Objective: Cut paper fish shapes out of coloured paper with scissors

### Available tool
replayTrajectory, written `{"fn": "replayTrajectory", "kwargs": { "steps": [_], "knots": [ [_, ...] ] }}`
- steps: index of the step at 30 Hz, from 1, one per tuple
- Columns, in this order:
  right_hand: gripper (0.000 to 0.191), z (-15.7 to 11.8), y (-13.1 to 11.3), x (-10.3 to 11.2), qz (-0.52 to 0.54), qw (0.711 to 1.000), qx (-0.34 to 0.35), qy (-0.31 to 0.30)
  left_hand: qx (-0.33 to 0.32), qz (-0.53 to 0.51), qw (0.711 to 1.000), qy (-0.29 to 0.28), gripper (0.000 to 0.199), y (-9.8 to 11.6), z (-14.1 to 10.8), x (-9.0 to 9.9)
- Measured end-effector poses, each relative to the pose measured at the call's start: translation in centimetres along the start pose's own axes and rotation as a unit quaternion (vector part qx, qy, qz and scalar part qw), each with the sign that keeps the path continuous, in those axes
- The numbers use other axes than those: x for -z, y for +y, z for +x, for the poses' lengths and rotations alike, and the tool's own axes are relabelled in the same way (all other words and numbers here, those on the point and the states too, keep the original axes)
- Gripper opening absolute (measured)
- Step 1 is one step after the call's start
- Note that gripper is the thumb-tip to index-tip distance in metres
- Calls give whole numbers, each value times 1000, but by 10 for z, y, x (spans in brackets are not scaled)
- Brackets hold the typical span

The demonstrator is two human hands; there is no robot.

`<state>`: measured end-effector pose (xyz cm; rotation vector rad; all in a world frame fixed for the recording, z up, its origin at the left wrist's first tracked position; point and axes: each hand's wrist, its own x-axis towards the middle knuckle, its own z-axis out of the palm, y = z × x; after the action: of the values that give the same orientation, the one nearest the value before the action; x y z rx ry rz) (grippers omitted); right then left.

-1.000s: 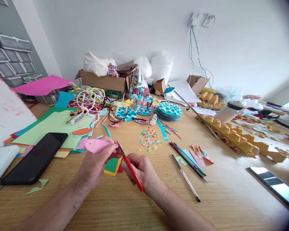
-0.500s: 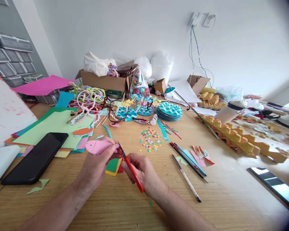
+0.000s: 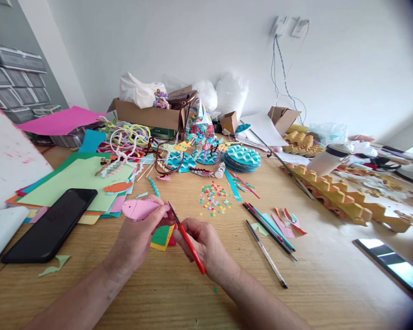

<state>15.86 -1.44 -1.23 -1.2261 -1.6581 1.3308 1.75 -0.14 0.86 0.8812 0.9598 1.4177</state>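
Observation:
Pinched in my left hand [image 3: 142, 233] is a pink paper fish [image 3: 137, 209], with a drawn eye and a curved gill line at its left end. My right hand [image 3: 203, 243] is closed around red-handled scissors [image 3: 192, 247]. The scissor blades meet the fish's tail end, just right of my left fingertips. Below the hands lie green and yellow paper pieces [image 3: 161, 236], partly covered by my fingers. An orange paper fish [image 3: 117, 187] rests on the stacked coloured sheets [image 3: 79, 176] to the left.
A black phone [image 3: 51, 224] lies on the left. Paper confetti [image 3: 215, 197] is scattered beyond my hands. Several pens and pencils [image 3: 268, 229] lie on the right, near a second phone [image 3: 392, 266]. Blue wavy discs [image 3: 241, 158] are stacked farther back, and an egg carton [image 3: 340, 197] stands at right.
Hardly anything differs. Both hands, the pink fish and the scissors keep nearly the same place, and the camera view has shifted very slightly.

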Motion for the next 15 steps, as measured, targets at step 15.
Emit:
{"fn": "replayTrajectory", "kwargs": {
  "steps": [15],
  "knots": [
    [43,1,-1,1,5,1000,-2,-4,-3,2,999,-37,8,2,4,5]
  ]
}}
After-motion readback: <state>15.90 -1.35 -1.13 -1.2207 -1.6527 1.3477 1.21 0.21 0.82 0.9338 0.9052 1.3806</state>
